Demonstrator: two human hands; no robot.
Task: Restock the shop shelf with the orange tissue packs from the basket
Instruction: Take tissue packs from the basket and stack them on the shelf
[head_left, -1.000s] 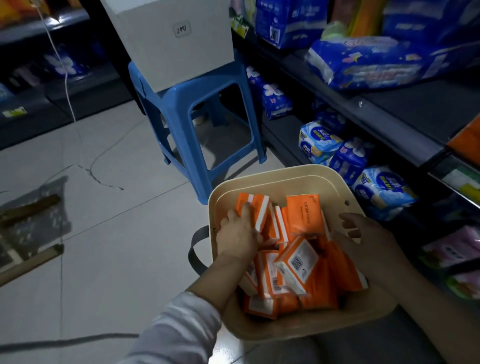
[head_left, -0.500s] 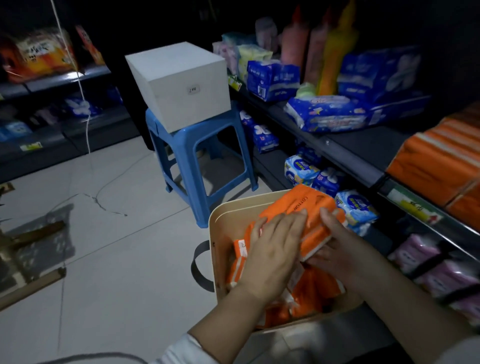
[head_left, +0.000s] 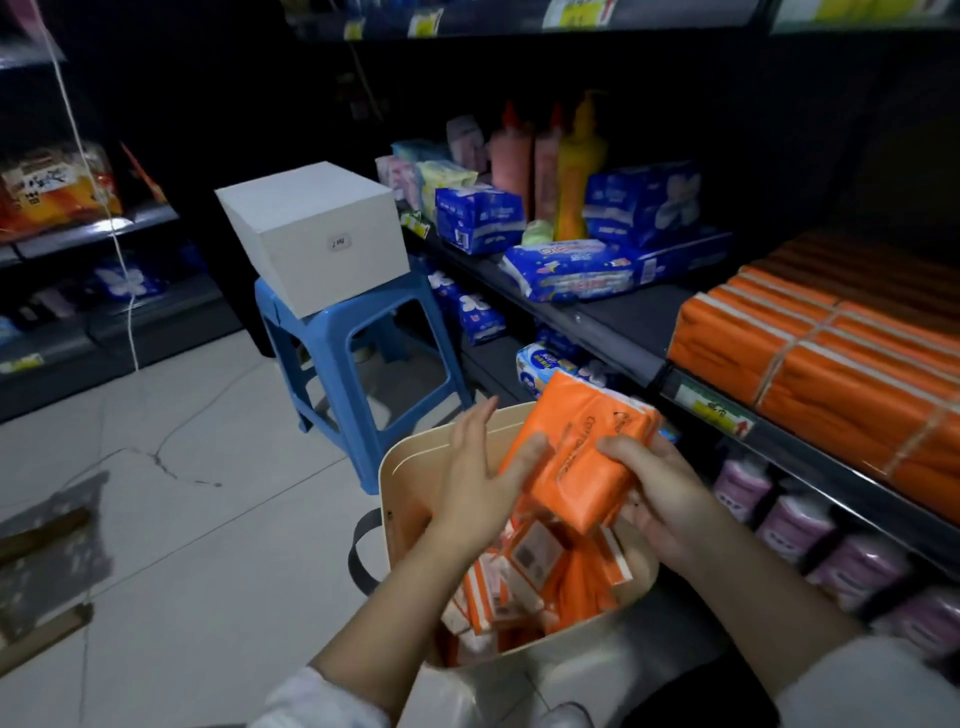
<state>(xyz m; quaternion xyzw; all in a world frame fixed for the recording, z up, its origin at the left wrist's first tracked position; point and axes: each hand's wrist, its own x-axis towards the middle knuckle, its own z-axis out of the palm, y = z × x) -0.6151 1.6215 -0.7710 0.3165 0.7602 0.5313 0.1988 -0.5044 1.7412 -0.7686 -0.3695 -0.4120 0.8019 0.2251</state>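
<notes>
Above the cream plastic basket (head_left: 400, 457), the right hand (head_left: 670, 499) gripped a bundle of orange tissue packs (head_left: 576, 457), fingers (head_left: 621, 446) curled round it; the left hand (head_left: 472, 493) touched its side, fingers straight and spread.

Shop: stocked shelves (head_left: 613, 332), price tags (head_left: 714, 410).

Head cam aims fwd/down, close over basket (head_left: 400, 483), shelf (head_left: 618, 319) right; far end unclear.
</notes>
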